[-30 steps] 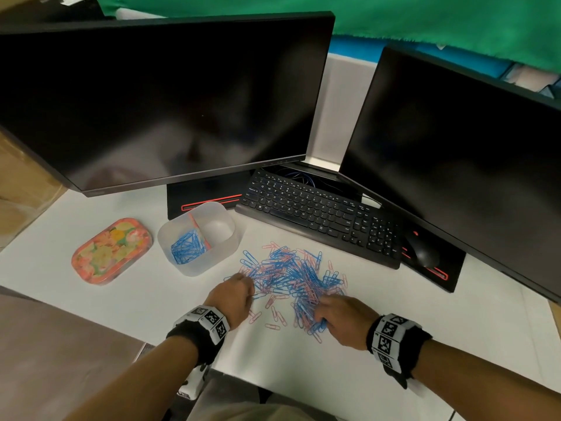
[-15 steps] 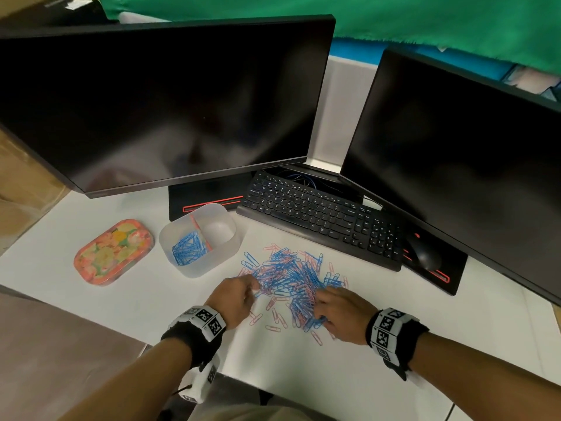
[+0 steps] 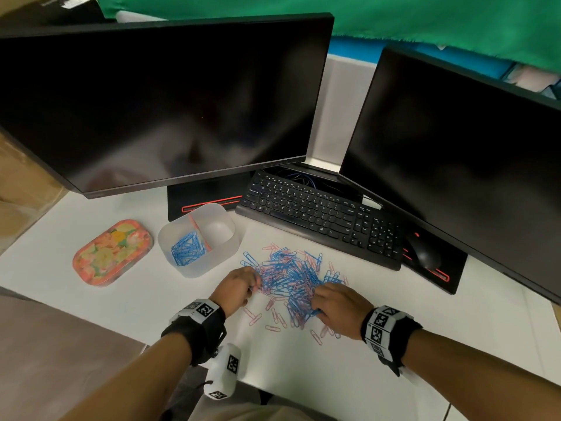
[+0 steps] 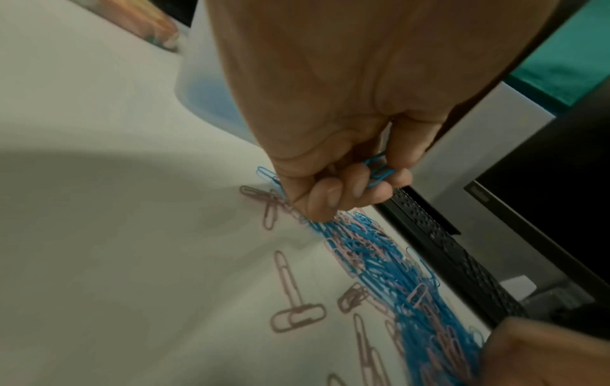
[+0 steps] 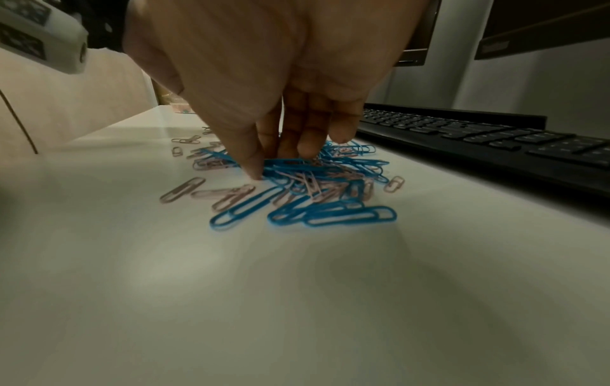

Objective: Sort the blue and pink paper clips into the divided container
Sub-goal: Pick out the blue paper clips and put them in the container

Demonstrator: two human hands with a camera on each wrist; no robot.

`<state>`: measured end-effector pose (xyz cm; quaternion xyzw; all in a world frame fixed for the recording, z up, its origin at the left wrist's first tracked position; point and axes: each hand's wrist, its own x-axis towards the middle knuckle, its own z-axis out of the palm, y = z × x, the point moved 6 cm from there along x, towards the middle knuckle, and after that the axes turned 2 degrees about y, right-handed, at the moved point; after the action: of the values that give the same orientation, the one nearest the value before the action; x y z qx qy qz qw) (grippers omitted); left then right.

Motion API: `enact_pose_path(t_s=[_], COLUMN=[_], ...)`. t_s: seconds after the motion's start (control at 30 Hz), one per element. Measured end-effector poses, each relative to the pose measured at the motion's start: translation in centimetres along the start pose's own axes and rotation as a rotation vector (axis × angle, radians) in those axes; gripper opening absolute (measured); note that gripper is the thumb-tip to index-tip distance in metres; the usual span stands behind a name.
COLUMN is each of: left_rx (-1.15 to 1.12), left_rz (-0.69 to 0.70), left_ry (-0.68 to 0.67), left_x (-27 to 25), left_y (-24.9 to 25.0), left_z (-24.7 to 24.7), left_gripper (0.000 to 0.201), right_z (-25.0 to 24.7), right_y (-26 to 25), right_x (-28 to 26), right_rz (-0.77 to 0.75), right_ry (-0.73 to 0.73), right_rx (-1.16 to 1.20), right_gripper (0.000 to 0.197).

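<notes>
A mixed pile of blue and pink paper clips (image 3: 291,278) lies on the white desk in front of the keyboard. The clear divided container (image 3: 212,264) stands to its left, with blue clips (image 3: 186,249) in its left compartment; the right compartment looks bare. My left hand (image 3: 253,284) is at the pile's left edge, and its curled fingers hold a few blue clips (image 4: 379,169). My right hand (image 3: 315,302) is at the pile's near right side. Its thumb and fingertips (image 5: 256,175) point down and pinch blue clips (image 5: 290,163) on the pile.
A floral lid or tin (image 3: 112,252) lies left of the container. A black keyboard (image 3: 318,214) and mouse (image 3: 425,253) sit just behind the pile, under two dark monitors (image 3: 170,101). Loose pink clips (image 3: 273,320) are scattered toward the desk's near edge.
My left hand has slid a little right into the pile's left edge. My right hand has stayed at the near right of the pile.
</notes>
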<state>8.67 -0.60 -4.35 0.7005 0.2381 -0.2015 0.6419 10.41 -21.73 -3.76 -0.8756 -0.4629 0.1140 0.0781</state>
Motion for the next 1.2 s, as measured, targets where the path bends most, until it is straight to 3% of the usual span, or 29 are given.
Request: enact_pose_path(t_s=[0.17,0.27,0.4,0.53,0.67,0.73,0.83,0.93,1.0,1.2], left_rx=[-0.149,-0.127,-0.101,-0.096,-0.176,-0.23,-0.296,-0.356,-0.381,-0.46], left_rz=[-0.057,-0.066,-0.059,-0.075,-0.103,-0.125,-0.127,-0.117,-0.094,-0.02], left_ry=[-0.026,-0.034,-0.061,-0.055,-0.049,-0.021,0.047,0.101,0.161,0.392], left_x=[-0.2,-0.2,0.0,-0.1,-0.4,-0.7,-0.9,-1.4,-2.0,-3.3], left_y=[0.5,0.6,0.7,1.1,1.8,2.2,2.8,3.7,4.6,6.4], left_z=[0.8,1.1,2.0,2.7,2.8,2.3,0.7,-1.8,-4.1,-12.0], left_gripper=[0.01,0.013,0.031,0.033,0.032,0.035,0.038,0.03,0.019,0.013], right_z=[-0.9,-1.3,-1.7,-2.4,-3.5,-4.1,-5.3,-6.4,-7.1,-8.4], right_y=[0.3,1.4,2.7,3.8,2.9,2.1,0.6,-1.3,-2.6,-7.1], right_x=[0.2,0.1,-0.2,0.2,1.8,3.0,5.5,8.9,11.6,19.9], right_rz=[0.03,0.17,0.427,0.658,0.715,0.709,0.66,0.606,0.58,0.504], right_ry=[0.072,0.085,0.12,0.168,0.136,0.103,0.038,-0.034,-0.063,-0.113], right_rx=[0.065,0.235,0.563,0.848,1.252,1.368,1.408,1.374,1.309,1.065], right_gripper=[0.013,0.01,0.006,0.007,0.008,0.019,0.029,0.023,0.02,0.016])
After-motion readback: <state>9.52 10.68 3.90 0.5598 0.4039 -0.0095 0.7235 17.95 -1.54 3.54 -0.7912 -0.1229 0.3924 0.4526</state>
